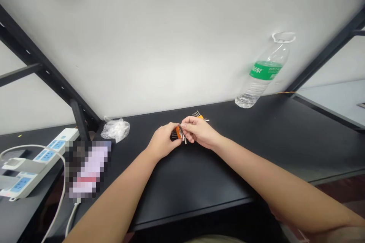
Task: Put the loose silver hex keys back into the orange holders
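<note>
My left hand [164, 140] is closed around an orange holder [178, 132] fitted with several thin metal hex keys, some dark and some silvery. Fingers and thumb grip it from the left side, with key ends poking out below. Close against it, my right hand [199, 131] pinches at the holder's upper right, thumb and forefinger on what looks like a hex key [183, 133]; the fingertips partly hide it. Just behind the right hand lies a second orange holder [201, 117] with several metal keys, partly covered by that hand.
A large water bottle [259, 70] with a green label stands at the back right against the wall. A crumpled clear plastic bag [115, 130] lies at the back left of the black table [194, 182]. Further left are a blurred-out phone [89, 171] on a cable and a white power strip [42, 163].
</note>
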Tool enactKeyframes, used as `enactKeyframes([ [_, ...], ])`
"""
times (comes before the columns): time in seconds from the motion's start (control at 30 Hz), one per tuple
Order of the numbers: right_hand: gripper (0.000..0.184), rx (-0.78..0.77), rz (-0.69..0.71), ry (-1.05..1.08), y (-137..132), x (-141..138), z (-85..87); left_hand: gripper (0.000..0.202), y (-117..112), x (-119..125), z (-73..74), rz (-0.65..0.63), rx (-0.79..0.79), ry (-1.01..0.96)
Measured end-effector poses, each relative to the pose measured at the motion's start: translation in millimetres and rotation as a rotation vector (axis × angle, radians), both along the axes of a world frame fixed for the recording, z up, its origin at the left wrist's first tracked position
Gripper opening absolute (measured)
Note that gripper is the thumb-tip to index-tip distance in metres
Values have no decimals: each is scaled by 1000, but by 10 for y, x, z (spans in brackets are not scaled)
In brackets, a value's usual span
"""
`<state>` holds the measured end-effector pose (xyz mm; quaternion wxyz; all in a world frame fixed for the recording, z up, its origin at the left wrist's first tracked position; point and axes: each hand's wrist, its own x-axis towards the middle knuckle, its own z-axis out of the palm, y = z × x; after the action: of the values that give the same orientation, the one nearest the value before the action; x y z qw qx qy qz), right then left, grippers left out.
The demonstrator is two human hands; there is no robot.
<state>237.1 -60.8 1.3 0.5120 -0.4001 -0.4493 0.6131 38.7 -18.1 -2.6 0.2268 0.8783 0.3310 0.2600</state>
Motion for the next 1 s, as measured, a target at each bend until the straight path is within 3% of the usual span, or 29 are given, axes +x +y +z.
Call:
enactKeyframes([
  [0.3,43,93,-46,-243,-13,-52,9,41,-8,1,9,5,32,-11],
  [0.6,53,66,-9,-399,4,-50,-29,41,-108,31,88,-20,151,-28],
  [0.67,54,99,-3,-543,9,0,-3,43,-106,22,104,-36,172,5],
  [0.8,43,401,-150,-1082,60,310,100,54,-50,-27,101,-33,242,50],
  [0.9,34,389,-324,-1395,133,618,125,55,40,-89,70,23,263,109],
  [1.0,42,308,-225,-1582,186,781,73,52,164,-163,15,90,241,171],
])
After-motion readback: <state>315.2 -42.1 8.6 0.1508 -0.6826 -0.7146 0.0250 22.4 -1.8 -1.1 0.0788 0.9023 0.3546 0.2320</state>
